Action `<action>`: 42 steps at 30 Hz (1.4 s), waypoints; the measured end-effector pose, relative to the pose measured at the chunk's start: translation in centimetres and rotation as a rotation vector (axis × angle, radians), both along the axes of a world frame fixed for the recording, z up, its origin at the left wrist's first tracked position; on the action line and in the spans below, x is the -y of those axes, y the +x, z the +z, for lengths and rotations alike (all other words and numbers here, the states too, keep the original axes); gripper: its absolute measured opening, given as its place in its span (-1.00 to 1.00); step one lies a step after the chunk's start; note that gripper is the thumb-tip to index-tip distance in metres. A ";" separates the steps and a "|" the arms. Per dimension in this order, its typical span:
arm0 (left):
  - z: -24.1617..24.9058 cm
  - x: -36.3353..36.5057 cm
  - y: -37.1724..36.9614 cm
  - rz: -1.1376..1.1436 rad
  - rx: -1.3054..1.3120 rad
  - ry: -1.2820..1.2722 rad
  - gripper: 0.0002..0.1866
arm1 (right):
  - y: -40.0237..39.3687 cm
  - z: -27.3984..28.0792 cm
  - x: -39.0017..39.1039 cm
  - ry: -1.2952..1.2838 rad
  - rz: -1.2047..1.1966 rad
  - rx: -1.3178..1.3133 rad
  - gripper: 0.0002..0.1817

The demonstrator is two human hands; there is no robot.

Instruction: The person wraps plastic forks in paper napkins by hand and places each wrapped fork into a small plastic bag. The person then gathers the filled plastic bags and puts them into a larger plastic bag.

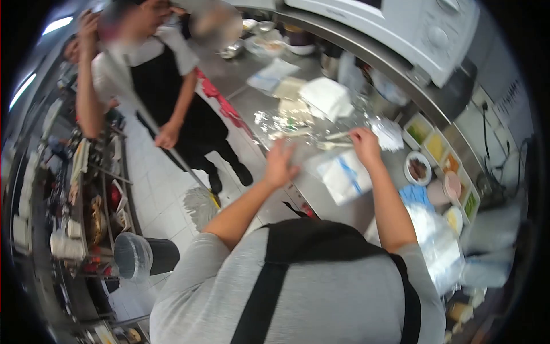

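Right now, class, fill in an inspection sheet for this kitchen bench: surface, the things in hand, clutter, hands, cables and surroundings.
Surface: steel counter, crowded along its length.
Things in hand: pale strip-like pieces, blurred, at the right hand; crumpled clear film just beyond the left hand.
Clutter: white bag with a blue stripe, folded white papers, small tubs of fillings, bowl of dark food, clear plastic bags.
Hands: left hand raised, fingers spread, holding nothing; right hand on the strips, grip too blurred to judge.
Cables: dark cords on the wall at right.
Surroundings: microwave overhead; another person in an apron with a mop; lined bin; tiled floor.
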State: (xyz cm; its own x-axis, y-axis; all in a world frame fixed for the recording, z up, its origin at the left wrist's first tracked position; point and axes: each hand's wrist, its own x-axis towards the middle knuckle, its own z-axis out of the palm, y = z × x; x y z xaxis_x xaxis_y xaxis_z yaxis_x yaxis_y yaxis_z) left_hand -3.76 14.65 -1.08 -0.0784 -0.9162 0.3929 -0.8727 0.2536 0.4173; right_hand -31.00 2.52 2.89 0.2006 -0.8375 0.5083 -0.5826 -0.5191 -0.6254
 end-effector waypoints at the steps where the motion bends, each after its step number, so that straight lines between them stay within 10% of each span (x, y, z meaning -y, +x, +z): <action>1: -0.1 0.1 0.8 0.024 -0.060 -0.033 -0.27 | 0.4 0.7 0.0 0.030 0.010 -0.051 -0.92; 9: 1.1 1.1 -1.5 -0.147 -0.025 -0.011 -0.43 | 3.4 0.3 0.5 0.177 0.075 -0.682 -0.83; 21: 1.3 1.3 -2.4 -0.308 -0.030 0.107 -0.46 | 1.9 2.0 1.5 0.103 0.129 -0.151 -0.88; 27: -0.1 6.2 2.6 0.474 0.085 0.050 -0.32 | 6.7 1.3 3.1 0.206 0.261 -0.324 -0.81; 42: -1.3 6.6 4.5 0.321 0.075 0.319 -0.25 | 8.5 -1.5 4.3 0.227 0.302 -0.456 -0.79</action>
State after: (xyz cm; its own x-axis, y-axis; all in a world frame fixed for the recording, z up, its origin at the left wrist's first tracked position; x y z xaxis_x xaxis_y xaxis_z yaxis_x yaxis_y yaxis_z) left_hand 0.72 8.03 -2.36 0.2115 -0.9731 0.0914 -0.9170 -0.1651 0.3632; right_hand -22.48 -1.79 1.34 0.6032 -0.7870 0.1294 -0.6661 -0.5863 -0.4611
